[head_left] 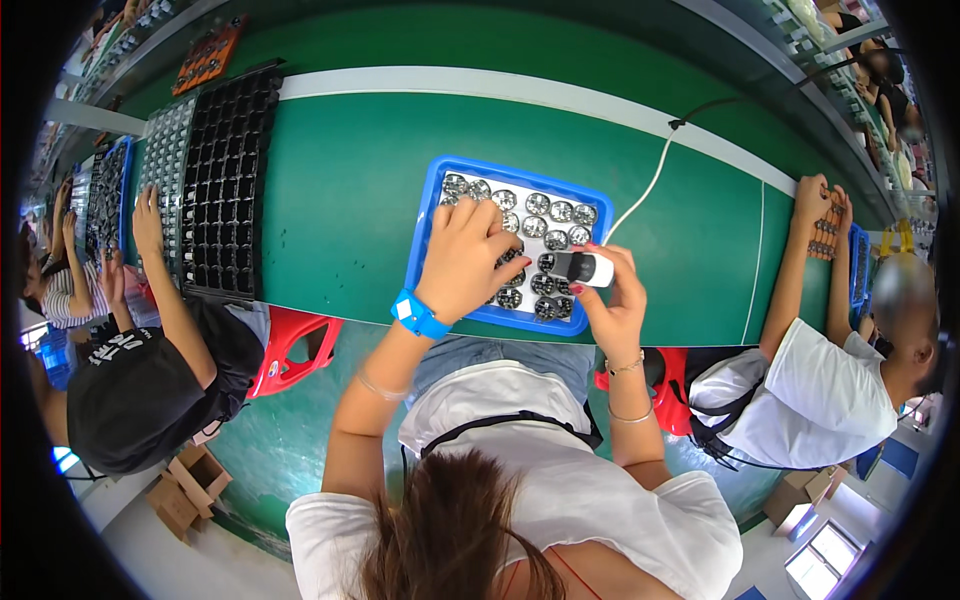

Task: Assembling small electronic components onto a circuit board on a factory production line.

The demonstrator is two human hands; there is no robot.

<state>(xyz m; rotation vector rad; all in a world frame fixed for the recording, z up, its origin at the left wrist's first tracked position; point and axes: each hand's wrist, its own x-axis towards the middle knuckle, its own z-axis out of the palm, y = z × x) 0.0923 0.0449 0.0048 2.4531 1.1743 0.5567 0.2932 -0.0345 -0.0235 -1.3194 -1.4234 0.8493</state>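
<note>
A blue tray lies on the green bench in front of me, filled with several round silvery metal parts in rows. My left hand, with a blue wrist strap, rests palm down on the parts at the tray's near left side; what its fingers hold is hidden. My right hand grips a small white and black handheld tool over the tray's near right corner. A white cable runs from the tool toward the far right.
A stack of black grid trays stands at the left, where another person's hand works. A second person in a white shirt sits at my right, hands on a small tray. Red stools stand below the bench.
</note>
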